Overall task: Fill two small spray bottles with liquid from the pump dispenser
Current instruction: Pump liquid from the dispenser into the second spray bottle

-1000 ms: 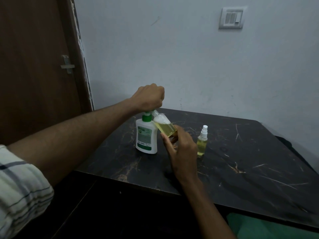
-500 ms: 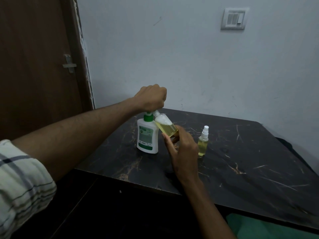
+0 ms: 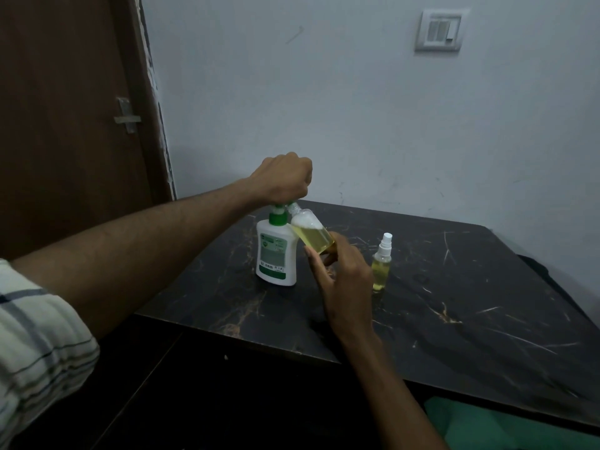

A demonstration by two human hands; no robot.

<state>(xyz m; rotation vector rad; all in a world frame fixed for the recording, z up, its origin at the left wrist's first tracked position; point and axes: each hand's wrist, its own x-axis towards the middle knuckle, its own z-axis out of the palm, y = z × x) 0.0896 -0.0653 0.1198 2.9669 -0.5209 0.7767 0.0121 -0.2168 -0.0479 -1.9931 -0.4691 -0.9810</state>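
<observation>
Left hand (image 3: 285, 178): clenched in a fist over the head of the pump dispenser (image 3: 276, 251), knuckles up; I cannot see the nozzle beneath it. Right hand (image 3: 344, 274): grasping the open spray bottle (image 3: 311, 233) by its lower end, fingers and thumb pinching the base. That bottle is tilted, neck up and to the left, its mouth right under my left fist beside the dispenser's green collar — yellow-green liquid fills most of it, with white foam at the top. Pump dispenser: white body, green-and-white label, standing upright on the desk (image 3: 454, 303) near its back left corner. Second spray bottle (image 3: 381, 263): upright on the desk just right of my right hand, apart from it, white sprayer fitted, yellow-green liquid inside. Desk: dark marbled top with pale veins. Behind — pale wall with a switch plate (image 3: 439, 30), brown door (image 3: 65, 108) with a metal latch at left. Striped sleeve (image 3: 35, 345) at lower left.
</observation>
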